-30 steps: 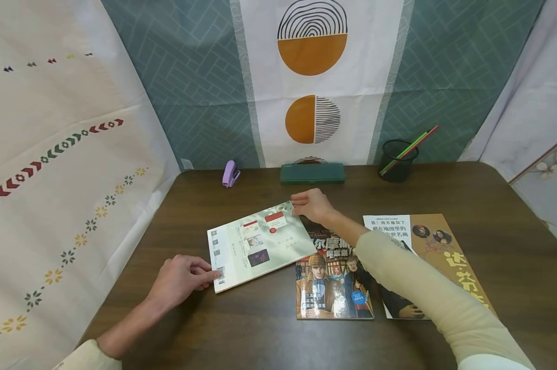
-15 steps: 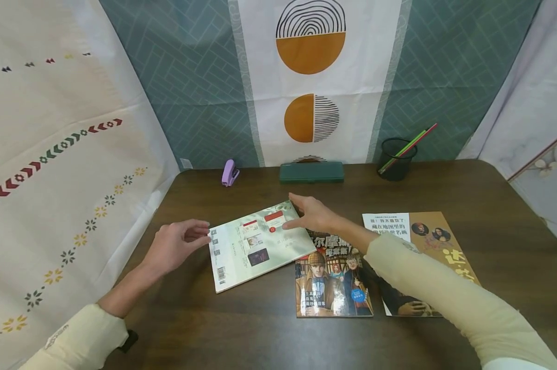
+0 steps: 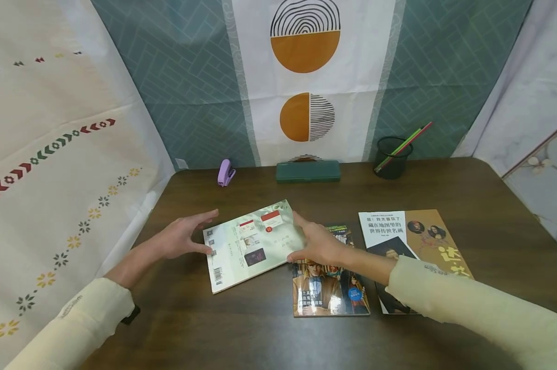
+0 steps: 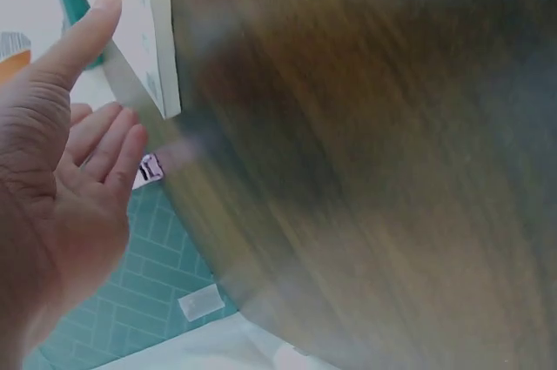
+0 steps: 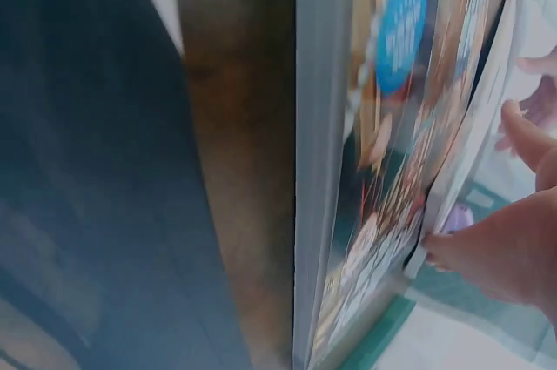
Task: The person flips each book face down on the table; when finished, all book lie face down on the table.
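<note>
A pale green book [image 3: 232, 262] lies slanted on the brown table, back cover up, with a barcode at its left end. My left hand [image 3: 185, 237] is at its left edge, thumb and fingers spread apart; in the left wrist view the thumb overlaps the book [image 4: 152, 22]. My right hand [image 3: 319, 241] spans the book's right end with thumb and fingers extended, the fingertips right at the edge in the right wrist view. Beneath the right hand and wrist lies a comic-style book [image 3: 317, 293] with a man in a cap on its cover, partly hidden.
To the right, a white book [image 3: 380, 221] overlaps an ochre book [image 3: 426, 216], both partly under the right sleeve. Along the back stand a purple stapler [image 3: 226, 172], a green case [image 3: 308, 171] and a black mesh cup [image 3: 391, 159] with pencils.
My left hand has let go of the book's lower left corner and moved up along its left edge, spreading. My right hand has slid down from the upper right corner along the right end.
</note>
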The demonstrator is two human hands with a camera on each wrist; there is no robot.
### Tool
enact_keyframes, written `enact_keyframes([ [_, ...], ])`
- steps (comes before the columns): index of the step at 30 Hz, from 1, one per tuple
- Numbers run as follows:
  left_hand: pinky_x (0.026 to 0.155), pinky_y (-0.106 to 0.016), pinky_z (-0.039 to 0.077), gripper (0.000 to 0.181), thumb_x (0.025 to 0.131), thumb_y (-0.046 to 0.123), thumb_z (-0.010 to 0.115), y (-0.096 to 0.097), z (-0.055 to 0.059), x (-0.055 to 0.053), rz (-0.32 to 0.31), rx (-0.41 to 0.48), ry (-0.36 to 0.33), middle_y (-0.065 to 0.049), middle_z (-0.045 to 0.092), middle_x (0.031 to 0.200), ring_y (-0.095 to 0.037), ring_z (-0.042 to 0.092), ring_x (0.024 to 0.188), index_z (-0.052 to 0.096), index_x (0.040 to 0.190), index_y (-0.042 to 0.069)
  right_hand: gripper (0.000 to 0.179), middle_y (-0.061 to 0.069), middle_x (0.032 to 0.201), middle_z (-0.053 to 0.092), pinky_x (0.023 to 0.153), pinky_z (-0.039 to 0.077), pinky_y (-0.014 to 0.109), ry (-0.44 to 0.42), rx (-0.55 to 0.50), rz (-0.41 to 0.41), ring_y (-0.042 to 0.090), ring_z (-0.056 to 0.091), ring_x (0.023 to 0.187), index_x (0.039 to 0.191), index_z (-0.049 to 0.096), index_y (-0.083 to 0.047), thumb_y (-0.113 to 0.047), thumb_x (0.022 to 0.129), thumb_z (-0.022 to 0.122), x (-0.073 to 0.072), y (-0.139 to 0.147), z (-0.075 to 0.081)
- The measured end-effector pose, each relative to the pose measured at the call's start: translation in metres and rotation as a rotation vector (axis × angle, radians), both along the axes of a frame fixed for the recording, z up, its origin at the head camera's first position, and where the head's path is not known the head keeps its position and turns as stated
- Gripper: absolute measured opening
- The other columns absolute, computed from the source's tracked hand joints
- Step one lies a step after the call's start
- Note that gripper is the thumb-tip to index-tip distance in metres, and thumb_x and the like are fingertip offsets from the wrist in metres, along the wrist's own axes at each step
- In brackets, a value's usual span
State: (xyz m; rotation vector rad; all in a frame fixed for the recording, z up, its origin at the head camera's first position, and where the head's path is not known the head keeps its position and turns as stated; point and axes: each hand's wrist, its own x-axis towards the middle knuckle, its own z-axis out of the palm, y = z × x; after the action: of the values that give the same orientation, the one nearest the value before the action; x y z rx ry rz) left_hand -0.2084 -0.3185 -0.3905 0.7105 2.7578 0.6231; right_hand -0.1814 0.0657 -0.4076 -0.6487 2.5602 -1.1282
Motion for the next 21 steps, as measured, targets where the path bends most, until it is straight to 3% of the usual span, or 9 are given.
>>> enact_keyframes([
  [8, 0.116, -0.063, 0.038, 0.115, 0.080, 0.049, 0.092, 0.001, -0.005, -0.013, -0.022, -0.151, -0.086, -0.023, 0.039, 0.166, -0.045, 0.041, 0.150, 0.032, 0.166, 0.001, 0.107, 0.022, 0.173, 0.017, 0.125, 0.019, 0.064, -0.008, 0.029, -0.041, 0.044, 0.025, 0.156, 0.166, 0.020, 0.004, -0.015, 0.088, 0.090, 0.014, 0.002, 0.000],
  [15, 0.115, -0.062, 0.040, 0.111, 0.080, 0.048, 0.093, 0.002, -0.005, -0.015, -0.023, -0.177, -0.111, -0.022, 0.041, 0.165, -0.043, 0.044, 0.148, 0.035, 0.165, 0.004, 0.096, 0.025, 0.170, 0.026, 0.114, 0.043, 0.055, 0.000, 0.019, -0.115, 0.047, 0.036, 0.151, 0.164, 0.031, 0.004, -0.007, 0.088, 0.088, 0.018, 0.001, 0.000],
  [21, 0.114, -0.061, 0.042, 0.105, 0.082, 0.044, 0.092, 0.002, -0.004, -0.011, -0.029, -0.175, -0.107, -0.022, 0.045, 0.163, -0.042, 0.047, 0.146, 0.039, 0.164, 0.004, 0.091, 0.027, 0.166, 0.033, 0.099, 0.052, 0.045, 0.025, 0.030, -0.123, 0.046, 0.048, 0.142, 0.162, 0.035, 0.005, -0.003, 0.088, 0.087, 0.019, 0.002, -0.003],
])
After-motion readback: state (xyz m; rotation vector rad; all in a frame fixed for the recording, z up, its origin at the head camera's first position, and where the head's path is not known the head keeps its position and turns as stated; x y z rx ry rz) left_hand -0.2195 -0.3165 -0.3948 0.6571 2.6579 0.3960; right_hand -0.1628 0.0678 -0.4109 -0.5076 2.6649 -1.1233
